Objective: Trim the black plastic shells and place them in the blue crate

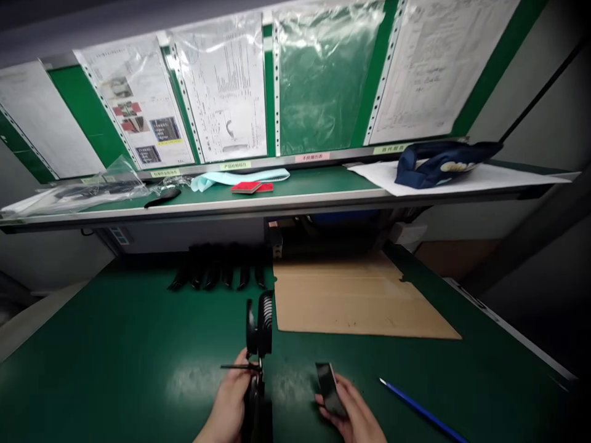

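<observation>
My left hand (pixel 229 394) is closed around a long black plastic part (pixel 264 335) with a ribbed, curved upper end. A thin dark piece sticks out leftward from it, near my fingers. The lower end of the part runs out of the picture at the bottom. To the right, my right hand (pixel 354 411) grips a small dark rectangular block (pixel 329 387) between thumb and fingers. The block is apart from the black part. A blue pen (pixel 418 407) lies on the green table to the right of my right hand.
A flat cardboard sheet (pixel 351 301) lies beyond my hands. Several black curved parts (pixel 226 275) stand in a row at the back left. Above runs a shelf (pixel 323 198) with red pads (pixel 247 187), a light blue strip (pixel 217 179) and a dark blue cloth item (pixel 429 169).
</observation>
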`<action>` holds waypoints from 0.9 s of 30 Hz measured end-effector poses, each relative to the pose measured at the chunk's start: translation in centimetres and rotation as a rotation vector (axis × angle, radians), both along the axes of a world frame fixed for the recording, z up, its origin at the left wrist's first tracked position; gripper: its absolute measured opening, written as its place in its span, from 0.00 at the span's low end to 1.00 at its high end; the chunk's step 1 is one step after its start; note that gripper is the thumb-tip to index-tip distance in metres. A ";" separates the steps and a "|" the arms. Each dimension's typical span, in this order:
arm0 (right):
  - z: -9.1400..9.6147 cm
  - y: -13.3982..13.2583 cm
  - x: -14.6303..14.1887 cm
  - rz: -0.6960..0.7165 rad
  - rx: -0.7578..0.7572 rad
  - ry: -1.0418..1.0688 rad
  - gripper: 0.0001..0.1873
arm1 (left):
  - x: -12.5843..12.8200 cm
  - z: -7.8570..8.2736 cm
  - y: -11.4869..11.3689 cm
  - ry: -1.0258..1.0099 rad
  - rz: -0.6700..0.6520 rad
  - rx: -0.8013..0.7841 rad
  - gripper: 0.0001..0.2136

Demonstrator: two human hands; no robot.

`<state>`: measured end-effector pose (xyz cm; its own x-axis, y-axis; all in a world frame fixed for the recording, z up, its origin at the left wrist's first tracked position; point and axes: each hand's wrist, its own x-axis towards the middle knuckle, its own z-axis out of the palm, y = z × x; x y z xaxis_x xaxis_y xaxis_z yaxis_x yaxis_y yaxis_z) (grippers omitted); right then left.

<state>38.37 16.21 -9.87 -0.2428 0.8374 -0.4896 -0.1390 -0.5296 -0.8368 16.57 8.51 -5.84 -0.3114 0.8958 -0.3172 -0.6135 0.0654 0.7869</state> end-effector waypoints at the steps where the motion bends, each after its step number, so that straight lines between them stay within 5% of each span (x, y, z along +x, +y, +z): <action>1: 0.9 -0.3 -0.3 -0.016 -0.041 0.065 0.33 | 0.6 0.5 -0.2 -0.112 -0.067 0.052 0.25; 5: 4.2 -1.5 -1.4 0.103 0.166 0.060 0.27 | 1.0 3.8 -0.6 -0.439 -0.314 0.218 0.22; 11: 9.3 -2.0 -1.8 0.348 1.086 -0.393 0.21 | 1.4 6.5 -3.3 -0.522 -0.381 0.181 0.12; 16: 10.3 -2.1 -3.1 0.550 1.642 -0.538 0.28 | 2.4 6.5 -5.2 -0.572 -0.434 0.054 0.16; 27: 10.6 -3.2 -2.4 0.604 1.596 -0.575 0.24 | 2.8 6.3 -5.6 -0.585 -0.442 -0.015 0.18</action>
